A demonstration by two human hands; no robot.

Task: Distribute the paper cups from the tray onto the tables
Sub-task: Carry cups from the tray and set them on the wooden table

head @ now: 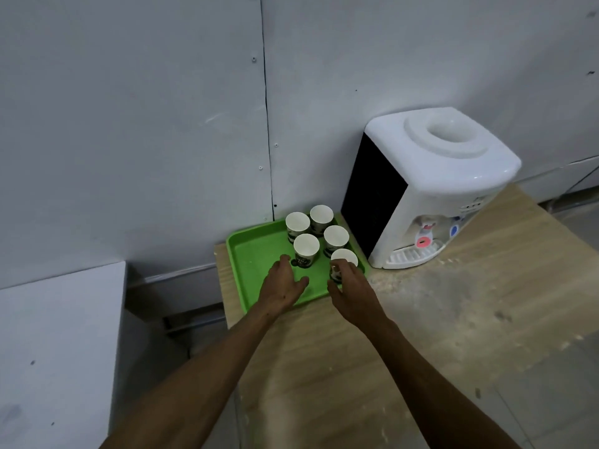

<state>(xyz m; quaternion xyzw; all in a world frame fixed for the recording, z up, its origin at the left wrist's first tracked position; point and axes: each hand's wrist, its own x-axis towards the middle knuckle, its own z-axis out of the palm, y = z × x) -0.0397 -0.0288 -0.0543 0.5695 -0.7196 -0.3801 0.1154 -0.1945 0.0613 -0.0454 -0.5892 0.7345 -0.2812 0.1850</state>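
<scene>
A green tray [252,254] sits at the far left corner of a wooden table, holding several white paper cups with dark printed bands. My left hand [282,283] hovers over the tray with fingers spread, just in front of the middle cup [306,249]. My right hand [351,288] curls around the nearest cup [344,258] at the tray's right front corner, fingers on its side. The other cups [321,216] stand upright behind.
A white water dispenser [431,186] with a black side stands right of the tray against the grey wall. The wooden table [453,319] stretches toward me and to the right. A white cabinet [58,335] stands at the lower left, with a gap between it and the table.
</scene>
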